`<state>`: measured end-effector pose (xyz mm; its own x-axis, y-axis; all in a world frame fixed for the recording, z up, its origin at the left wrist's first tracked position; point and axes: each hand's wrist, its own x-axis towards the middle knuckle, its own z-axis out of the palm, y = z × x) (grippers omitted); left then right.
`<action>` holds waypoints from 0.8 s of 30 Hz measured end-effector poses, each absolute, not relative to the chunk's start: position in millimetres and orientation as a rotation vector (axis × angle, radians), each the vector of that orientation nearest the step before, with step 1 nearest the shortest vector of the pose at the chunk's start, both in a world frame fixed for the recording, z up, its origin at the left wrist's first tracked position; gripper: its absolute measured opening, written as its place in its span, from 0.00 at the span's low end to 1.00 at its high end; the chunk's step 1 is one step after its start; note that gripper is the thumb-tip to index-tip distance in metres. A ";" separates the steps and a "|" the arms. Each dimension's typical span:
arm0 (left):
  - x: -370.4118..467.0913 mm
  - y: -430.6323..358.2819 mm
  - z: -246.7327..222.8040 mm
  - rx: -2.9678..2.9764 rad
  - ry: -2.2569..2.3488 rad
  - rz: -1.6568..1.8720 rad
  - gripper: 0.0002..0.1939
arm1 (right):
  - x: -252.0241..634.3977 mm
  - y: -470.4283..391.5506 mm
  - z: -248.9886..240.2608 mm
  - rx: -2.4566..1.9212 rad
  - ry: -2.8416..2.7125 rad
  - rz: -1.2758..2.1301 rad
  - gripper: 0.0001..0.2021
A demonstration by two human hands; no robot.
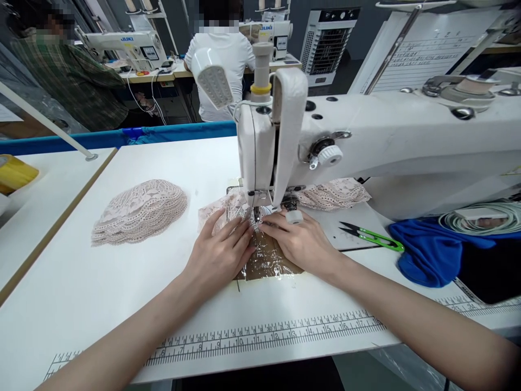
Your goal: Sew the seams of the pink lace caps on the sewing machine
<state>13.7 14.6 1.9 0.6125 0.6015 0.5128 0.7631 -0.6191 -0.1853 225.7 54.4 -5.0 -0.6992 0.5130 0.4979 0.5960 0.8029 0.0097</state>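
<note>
A white sewing machine head [264, 146] stands over the table, and a pale pink lace piece [211, 210] lies beneath its needle and presser foot [257, 214]. My left hand [222, 247] rests on this lace left of the needle, fingers stretched and spread over it. On the other side, my right hand [303, 239] has thumb and forefinger close together at the lace edge by the foot; the fingertips are partly hidden. Brown, clear-taped sheeting [268, 260] covers the machine bed between my hands. More lace [336, 194] lies behind my right hand.
A stack of lace pieces [140, 212] lies at left. Green thread snips [372, 236], blue cloth [427, 250] and a coiled pale tape [480, 220] are at right. A printed ruler [256, 339] runs along the front edge. Two people sit at machines beyond the blue-edged table.
</note>
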 end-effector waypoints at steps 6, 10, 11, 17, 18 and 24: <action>11.9 20.0 1.4 -2.485 -1.124 -0.584 0.14 | 224.6 57.5 -5.9 -0.861 -2.520 -0.265 0.18; 11.0 24.3 -0.3 -2.504 -1.160 -0.596 0.15 | 225.0 58.4 -4.3 -0.846 -2.521 -0.284 0.17; 10.7 25.2 -0.9 -2.499 -1.170 -0.592 0.15 | 225.4 58.4 -3.6 -0.846 -2.520 -0.291 0.17; 9.2 27.8 -4.0 -2.503 -1.242 -0.602 0.15 | 228.2 56.9 1.4 -0.858 -2.537 -0.257 0.18; 8.8 27.9 -4.3 -2.504 -1.248 -0.603 0.15 | 228.5 56.4 2.4 -0.855 -2.536 -0.248 0.18; -0.1 27.3 -3.5 -2.402 -1.453 -0.513 0.16 | 230.0 54.5 2.2 -0.835 -2.492 -0.221 0.19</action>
